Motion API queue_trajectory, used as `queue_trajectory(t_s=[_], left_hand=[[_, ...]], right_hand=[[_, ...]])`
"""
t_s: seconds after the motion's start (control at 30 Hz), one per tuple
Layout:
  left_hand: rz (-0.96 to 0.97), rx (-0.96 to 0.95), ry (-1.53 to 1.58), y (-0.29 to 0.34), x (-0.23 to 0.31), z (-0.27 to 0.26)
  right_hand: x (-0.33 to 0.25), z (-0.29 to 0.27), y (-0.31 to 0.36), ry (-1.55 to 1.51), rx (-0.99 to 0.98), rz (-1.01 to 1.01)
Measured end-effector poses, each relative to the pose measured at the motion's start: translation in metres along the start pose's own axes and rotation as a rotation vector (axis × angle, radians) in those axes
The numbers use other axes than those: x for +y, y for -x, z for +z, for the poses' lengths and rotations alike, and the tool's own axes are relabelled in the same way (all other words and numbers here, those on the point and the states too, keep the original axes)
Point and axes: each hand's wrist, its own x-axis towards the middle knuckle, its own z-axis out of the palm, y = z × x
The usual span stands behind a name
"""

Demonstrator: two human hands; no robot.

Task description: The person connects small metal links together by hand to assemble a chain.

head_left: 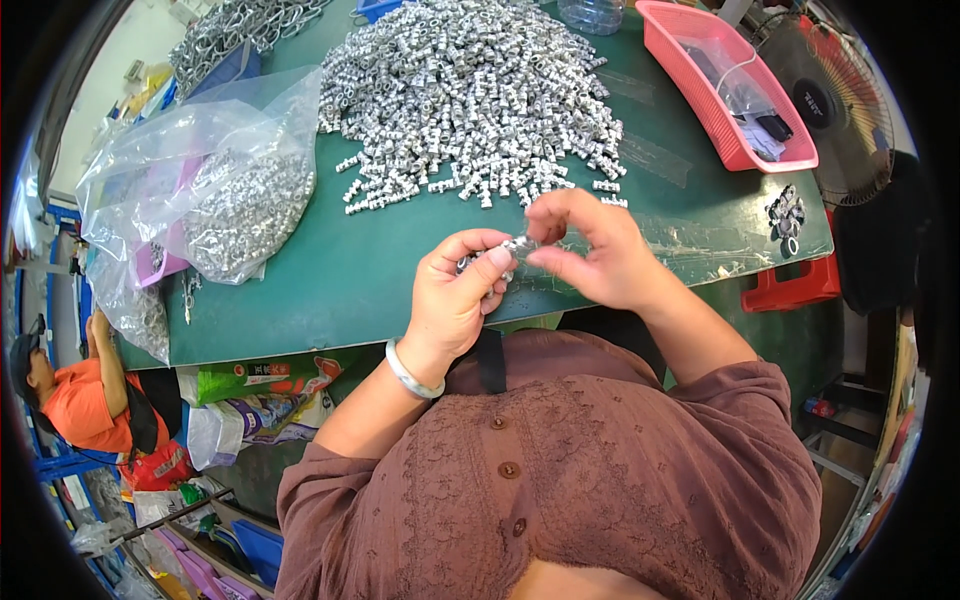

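My left hand (455, 290) is closed around several small silver metal fittings. One fitting (518, 244) sticks out past its thumb and forefinger, above the near part of the table. At that fitting's right end, my right hand (595, 250) is curled with thumb and forefinger in a pinch; the exact contact is too small to make out. Beyond both hands lies a big heap of the same ribbed silver fittings (470, 95), with a few loose ones along its near edge.
A green table (330, 290) carries a clear plastic bag of small metal parts (250, 215) at left, a pink basket (735, 110) at far right, and a cluster of dark rings (787, 218) near its right edge. A fan (825, 100) stands beyond. Another person (90, 400) is at left.
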Motion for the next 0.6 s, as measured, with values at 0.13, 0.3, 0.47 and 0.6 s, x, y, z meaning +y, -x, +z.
queue_trajectory(t_s=[0.13, 0.3, 0.47, 0.6], left_hand=[[-0.190, -0.104, 0.359, -0.007, 0.006, -0.009], [-0.229, -0.245, 0.651, -0.011, 0.001, -0.021], [-0.265, -0.241, 0.595, -0.011, 0.006, -0.019], [-0.254, -0.217, 0.579, -0.011, 0.004, -0.018]], right_hand=[[0.025, -0.025, -0.012, 0.427, 0.031, 0.060], [0.042, -0.032, -0.022, 0.803, -0.059, 0.051], [0.046, -0.026, -0.025, 0.762, -0.063, 0.041], [0.046, -0.028, -0.028, 0.724, -0.086, 0.001]])
